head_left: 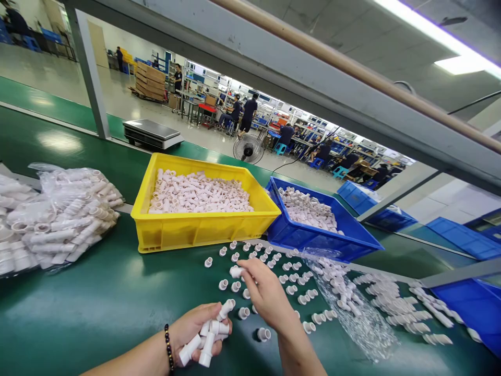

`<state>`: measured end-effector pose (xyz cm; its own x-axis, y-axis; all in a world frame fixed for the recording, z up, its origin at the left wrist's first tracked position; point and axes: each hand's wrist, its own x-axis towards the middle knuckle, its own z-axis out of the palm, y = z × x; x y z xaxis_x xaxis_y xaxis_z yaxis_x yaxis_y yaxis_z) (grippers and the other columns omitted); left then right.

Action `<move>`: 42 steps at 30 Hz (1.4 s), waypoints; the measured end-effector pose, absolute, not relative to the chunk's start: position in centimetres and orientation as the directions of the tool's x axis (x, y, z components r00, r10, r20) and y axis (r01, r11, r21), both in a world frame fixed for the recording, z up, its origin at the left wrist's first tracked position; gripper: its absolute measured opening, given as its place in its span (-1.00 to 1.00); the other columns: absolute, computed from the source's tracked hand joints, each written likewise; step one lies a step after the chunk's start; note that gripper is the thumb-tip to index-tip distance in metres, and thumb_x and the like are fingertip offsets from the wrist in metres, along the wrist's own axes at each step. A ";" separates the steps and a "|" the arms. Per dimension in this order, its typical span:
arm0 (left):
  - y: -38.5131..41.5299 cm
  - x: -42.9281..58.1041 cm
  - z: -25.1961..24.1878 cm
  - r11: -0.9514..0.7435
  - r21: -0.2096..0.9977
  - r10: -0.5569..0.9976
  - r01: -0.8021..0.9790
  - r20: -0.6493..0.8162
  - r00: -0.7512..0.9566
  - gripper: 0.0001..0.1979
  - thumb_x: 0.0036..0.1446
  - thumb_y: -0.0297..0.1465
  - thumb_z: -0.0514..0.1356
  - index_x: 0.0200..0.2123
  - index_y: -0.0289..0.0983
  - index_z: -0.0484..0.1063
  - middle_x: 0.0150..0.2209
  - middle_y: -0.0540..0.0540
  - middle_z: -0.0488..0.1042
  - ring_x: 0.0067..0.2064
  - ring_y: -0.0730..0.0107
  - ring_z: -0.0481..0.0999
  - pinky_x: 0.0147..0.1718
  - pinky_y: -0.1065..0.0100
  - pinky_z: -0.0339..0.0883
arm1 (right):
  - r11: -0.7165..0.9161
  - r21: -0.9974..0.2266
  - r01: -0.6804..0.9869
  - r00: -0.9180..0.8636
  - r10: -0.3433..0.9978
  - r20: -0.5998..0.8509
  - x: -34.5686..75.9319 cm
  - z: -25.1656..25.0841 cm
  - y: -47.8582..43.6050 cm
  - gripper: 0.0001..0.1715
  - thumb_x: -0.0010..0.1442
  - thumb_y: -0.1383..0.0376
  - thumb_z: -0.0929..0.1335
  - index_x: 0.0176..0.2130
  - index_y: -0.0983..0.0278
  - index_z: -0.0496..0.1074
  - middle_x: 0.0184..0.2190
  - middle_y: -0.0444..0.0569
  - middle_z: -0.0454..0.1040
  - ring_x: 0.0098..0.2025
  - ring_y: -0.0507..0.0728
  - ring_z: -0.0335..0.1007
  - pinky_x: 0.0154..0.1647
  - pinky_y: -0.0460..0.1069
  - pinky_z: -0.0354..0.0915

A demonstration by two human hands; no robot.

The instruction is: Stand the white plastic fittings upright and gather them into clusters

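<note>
My left hand is cupped around a bunch of white plastic pipe fittings, which point in different directions and stick out past the fingers. My right hand reaches over the green worktop with thumb and fingers pinched on one white pipe fitting. Around it, several short white fittings stand upright in loose rows on the green surface. My right hand hides some of them.
Behind the rows stand a yellow bin and a blue bin, both full of small white fittings. A bag of white pipe pieces lies at left, an opened plastic bag at right. A scale sits beyond; a metal beam crosses above.
</note>
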<state>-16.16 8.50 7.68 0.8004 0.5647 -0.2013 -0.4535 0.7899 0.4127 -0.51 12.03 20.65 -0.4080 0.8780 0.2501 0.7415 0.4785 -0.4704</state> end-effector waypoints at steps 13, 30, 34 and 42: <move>8.1 -16.0 7.8 0.813 0.414 0.520 -0.410 -0.198 0.831 -0.60 -0.11 -0.13 0.23 -0.44 -0.41 0.36 -0.52 -0.14 0.41 -0.73 0.40 0.37 -0.96 0.55 -0.02 | 0.555 0.018 0.832 -0.554 0.831 -0.056 -4.8 15.5 19.2 -0.93 0.01 0.48 0.31 -0.44 0.37 0.40 -0.44 0.05 0.42 -0.29 0.16 0.30 -0.25 -0.02 0.14; 7.0 -16.0 7.9 0.815 0.480 0.459 -0.324 -0.193 0.867 -0.63 -0.02 -0.11 0.16 -0.40 -0.34 0.34 -0.67 -0.03 0.30 -0.76 0.48 0.30 -0.92 0.60 0.03 | 0.428 -0.587 0.687 -0.497 0.866 0.050 -0.9 19.2 5.7 -0.91 0.04 0.38 0.35 -0.34 0.27 0.36 -0.38 -0.13 0.37 -0.30 0.02 0.26 -0.28 -0.12 0.14; 6.7 -16.0 8.6 0.820 0.490 0.458 -0.296 -0.252 0.852 -0.67 0.02 -0.16 0.14 -0.40 -0.36 0.38 -0.49 -0.11 0.40 -0.69 0.51 0.36 -0.85 0.61 0.05 | 0.321 -0.623 0.713 -0.274 0.946 0.174 2.4 20.1 4.5 -0.88 0.06 0.40 0.33 -0.30 0.27 0.32 -0.36 -0.11 0.35 -0.31 0.03 0.26 -0.29 -0.10 0.17; 6.6 -16.3 8.3 0.828 0.515 0.416 -0.222 -0.298 0.859 -0.88 0.02 -0.39 0.15 -0.37 -0.34 0.39 -0.48 -0.08 0.40 -0.64 0.53 0.37 -0.77 0.60 0.03 | -0.217 -0.349 0.912 0.333 0.887 0.319 16.7 18.0 2.9 -0.78 0.14 0.26 0.23 -0.20 0.29 0.31 -0.30 0.00 0.37 -0.34 0.12 0.29 -0.29 0.00 0.21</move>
